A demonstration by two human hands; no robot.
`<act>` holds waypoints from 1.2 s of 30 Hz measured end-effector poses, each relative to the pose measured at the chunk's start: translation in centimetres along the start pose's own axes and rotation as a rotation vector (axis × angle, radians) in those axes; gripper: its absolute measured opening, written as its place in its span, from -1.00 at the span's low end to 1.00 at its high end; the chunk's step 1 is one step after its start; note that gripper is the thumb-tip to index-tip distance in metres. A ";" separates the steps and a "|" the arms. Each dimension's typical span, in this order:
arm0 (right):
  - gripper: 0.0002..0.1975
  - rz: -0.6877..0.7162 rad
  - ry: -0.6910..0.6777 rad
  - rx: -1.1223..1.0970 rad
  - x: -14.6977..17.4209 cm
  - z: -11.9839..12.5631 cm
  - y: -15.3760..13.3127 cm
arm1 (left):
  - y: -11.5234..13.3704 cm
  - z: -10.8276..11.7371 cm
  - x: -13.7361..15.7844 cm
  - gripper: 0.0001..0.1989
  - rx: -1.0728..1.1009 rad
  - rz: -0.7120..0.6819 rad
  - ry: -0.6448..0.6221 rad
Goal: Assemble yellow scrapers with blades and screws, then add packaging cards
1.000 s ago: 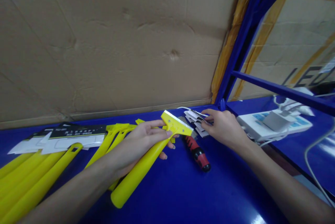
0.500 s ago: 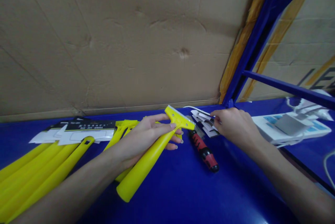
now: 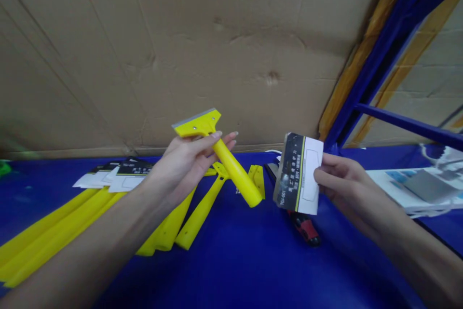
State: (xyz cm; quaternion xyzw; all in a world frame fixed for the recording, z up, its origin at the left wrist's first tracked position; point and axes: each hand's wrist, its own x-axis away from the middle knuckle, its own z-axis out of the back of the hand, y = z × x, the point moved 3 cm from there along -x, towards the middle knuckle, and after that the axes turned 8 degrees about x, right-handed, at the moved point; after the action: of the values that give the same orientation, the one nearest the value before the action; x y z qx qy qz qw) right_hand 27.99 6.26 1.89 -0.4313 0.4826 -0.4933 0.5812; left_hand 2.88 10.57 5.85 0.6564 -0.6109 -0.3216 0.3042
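Observation:
My left hand [image 3: 195, 159] grips a yellow scraper [image 3: 235, 167] near its head, thumb across the neck. The metal blade edge points up and left; the handle slants down to the right. In my right hand [image 3: 336, 179] a printed card sleeve [image 3: 300, 174], black and white with a yellow stripe, is pinched by its right edge and held upright. Behind and below the sleeve lies a red and black screwdriver-like handle [image 3: 307, 229], partly hidden. Under the held scraper rest several yellow scraper handles [image 3: 200, 212] and a small yellow head piece [image 3: 256, 179].
At the left, yellow scrapers [image 3: 54, 222] lie side by side with card sleeves [image 3: 126, 176] over their heads. A white power strip [image 3: 390, 183] with a grey adapter [image 3: 430, 186] sits at the right. Cardboard [image 3: 231, 58] stands behind the blue table [image 3: 231, 270], beside a blue metal frame [image 3: 383, 58].
My right hand has picked up a card sleeve from the pile and raised it towards the middle. My left hand has lifted the scraper and turned it, so its handle now points right.

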 end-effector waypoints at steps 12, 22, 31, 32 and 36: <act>-0.77 0.000 0.009 0.175 0.2 -2.9 0.9 | 0.1 -0.4 0.7 -0.75 0.089 -0.092 -0.086; -0.60 -0.034 -0.060 -0.212 1.1 -4.3 0.8 | -1.9 -0.4 1.0 -0.50 0.138 -0.056 0.013; -0.52 0.136 -0.052 -0.079 1.3 -5.6 -0.1 | -1.7 -0.1 0.9 -0.51 0.090 -0.111 0.063; -0.54 0.147 -0.019 -0.062 1.2 -5.5 -0.1 | -1.7 -0.1 1.0 -0.53 0.077 -0.129 0.064; -0.57 0.221 0.109 0.077 0.9 -4.2 0.1 | -2.0 -0.3 1.5 -0.55 0.023 -0.108 0.064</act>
State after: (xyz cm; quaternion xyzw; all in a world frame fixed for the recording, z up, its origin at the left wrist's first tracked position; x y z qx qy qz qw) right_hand 23.92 5.28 1.00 -0.3256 0.5386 -0.4671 0.6210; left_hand 4.42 9.26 4.36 0.7017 -0.5684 -0.3094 0.2980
